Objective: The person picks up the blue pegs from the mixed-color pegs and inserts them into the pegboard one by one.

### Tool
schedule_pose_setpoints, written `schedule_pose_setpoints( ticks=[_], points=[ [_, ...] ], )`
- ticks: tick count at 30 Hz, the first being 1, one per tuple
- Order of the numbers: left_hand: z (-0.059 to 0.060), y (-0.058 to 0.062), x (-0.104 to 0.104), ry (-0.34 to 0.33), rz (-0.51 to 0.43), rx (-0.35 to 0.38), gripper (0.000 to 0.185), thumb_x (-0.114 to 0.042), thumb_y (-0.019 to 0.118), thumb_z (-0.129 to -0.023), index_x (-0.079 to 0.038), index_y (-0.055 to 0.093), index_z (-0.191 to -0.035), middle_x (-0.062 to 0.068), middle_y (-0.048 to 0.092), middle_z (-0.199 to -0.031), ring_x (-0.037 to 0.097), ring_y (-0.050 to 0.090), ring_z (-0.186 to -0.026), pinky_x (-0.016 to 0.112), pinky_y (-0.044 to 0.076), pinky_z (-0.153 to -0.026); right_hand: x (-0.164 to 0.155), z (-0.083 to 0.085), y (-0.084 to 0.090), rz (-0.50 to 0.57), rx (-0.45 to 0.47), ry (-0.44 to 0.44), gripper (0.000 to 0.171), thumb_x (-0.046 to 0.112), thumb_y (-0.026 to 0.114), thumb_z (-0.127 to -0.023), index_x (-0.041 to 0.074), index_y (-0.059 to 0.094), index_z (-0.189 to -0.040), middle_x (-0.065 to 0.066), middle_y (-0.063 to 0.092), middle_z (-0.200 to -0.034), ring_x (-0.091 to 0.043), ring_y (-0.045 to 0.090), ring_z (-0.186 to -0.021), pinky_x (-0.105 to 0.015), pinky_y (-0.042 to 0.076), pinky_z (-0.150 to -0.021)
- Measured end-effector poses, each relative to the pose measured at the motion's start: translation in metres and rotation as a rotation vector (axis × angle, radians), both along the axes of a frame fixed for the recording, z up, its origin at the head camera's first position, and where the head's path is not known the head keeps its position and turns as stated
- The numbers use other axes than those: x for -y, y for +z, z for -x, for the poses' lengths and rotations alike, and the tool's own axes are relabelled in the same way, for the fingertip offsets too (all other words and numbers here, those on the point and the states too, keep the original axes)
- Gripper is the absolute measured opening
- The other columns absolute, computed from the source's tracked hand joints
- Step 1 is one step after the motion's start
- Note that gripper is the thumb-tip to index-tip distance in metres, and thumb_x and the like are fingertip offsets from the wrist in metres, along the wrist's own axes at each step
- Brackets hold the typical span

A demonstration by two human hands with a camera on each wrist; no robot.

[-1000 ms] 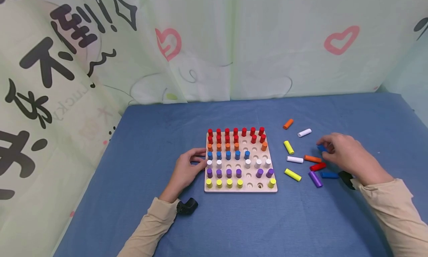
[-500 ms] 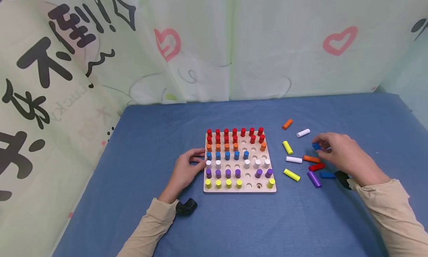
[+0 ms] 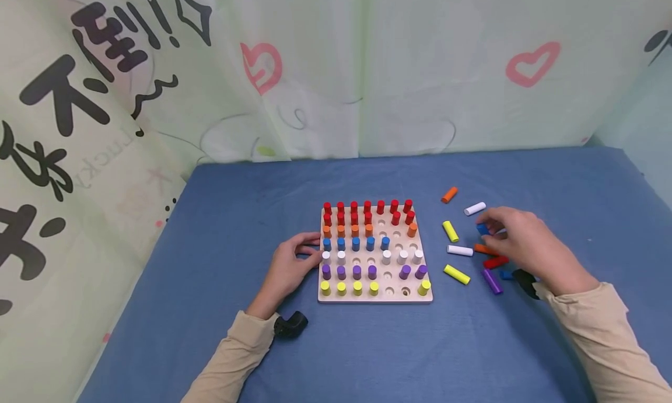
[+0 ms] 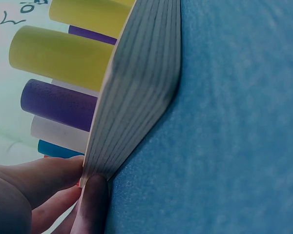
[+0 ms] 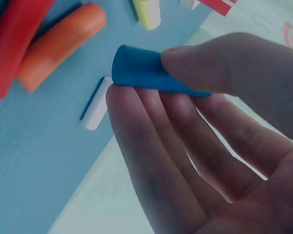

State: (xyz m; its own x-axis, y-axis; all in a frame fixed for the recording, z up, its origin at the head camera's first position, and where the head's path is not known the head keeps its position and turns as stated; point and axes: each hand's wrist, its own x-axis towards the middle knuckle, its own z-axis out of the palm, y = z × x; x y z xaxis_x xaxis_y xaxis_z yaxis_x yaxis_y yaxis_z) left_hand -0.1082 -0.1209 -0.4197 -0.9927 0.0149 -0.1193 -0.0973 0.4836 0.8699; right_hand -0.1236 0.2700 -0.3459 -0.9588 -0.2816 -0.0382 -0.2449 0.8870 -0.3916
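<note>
A wooden peg board lies mid-table with rows of red, orange, blue, white, purple and yellow pegs and several vacant holes. My left hand holds its left edge; in the left wrist view a finger and the thumb pinch the board's edge beside a yellow peg and a purple peg. My right hand hovers right of the board and pinches a blue peg between thumb and fingers; the right wrist view shows that blue peg close up.
Loose pegs lie on the blue cloth right of the board: orange, white, yellow, white, yellow, purple, red. A printed curtain walls the back and left.
My right hand has moved left toward the board with the blue peg pinched in it. The left hand and the board have stayed put.
</note>
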Motion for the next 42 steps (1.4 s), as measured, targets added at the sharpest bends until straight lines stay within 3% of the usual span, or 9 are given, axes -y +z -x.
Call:
schedule_pose_setpoints(
  ticks=[22, 34, 42],
  points=[
    [-0.002, 0.002, 0.002, 0.004, -0.013, 0.005, 0.04, -0.013, 0.072, -0.09, -0.011, 0.064, -0.129, 0.004, 0.067, -0.119, 0.018, 0.064, -0.099, 0.033, 0.058, -0.082, 0.029, -0.002, 0.008, 0.056, -0.029, 0.075, 0.022, -0.001, 0.074, -0.083, -0.002, 0.063, -0.102, -0.015, 0.069, -0.098, -0.032, 0.068, -0.091, -0.049, 0.057, -0.076],
    [-0.001, 0.001, 0.0, -0.001, -0.012, 0.007, 0.041, -0.013, 0.072, -0.09, -0.012, 0.064, -0.13, 0.004, 0.067, -0.119, 0.018, 0.064, -0.098, 0.032, 0.058, -0.082, 0.042, -0.005, 0.011, 0.081, -0.087, 0.126, 0.022, -0.001, 0.075, -0.083, 0.002, 0.07, -0.104, -0.01, 0.071, -0.099, -0.026, 0.069, -0.087, -0.047, 0.057, -0.078],
    [0.0, 0.001, 0.0, 0.0, -0.011, 0.008, 0.041, -0.012, 0.072, -0.09, -0.011, 0.063, -0.13, 0.005, 0.067, -0.12, 0.018, 0.064, -0.098, 0.031, 0.059, -0.081, 0.053, 0.0, 0.015, 0.087, -0.083, 0.156, 0.023, 0.0, 0.075, -0.084, 0.0, 0.07, -0.107, -0.013, 0.071, -0.101, -0.028, 0.07, -0.09, -0.047, 0.058, -0.08]
  ],
)
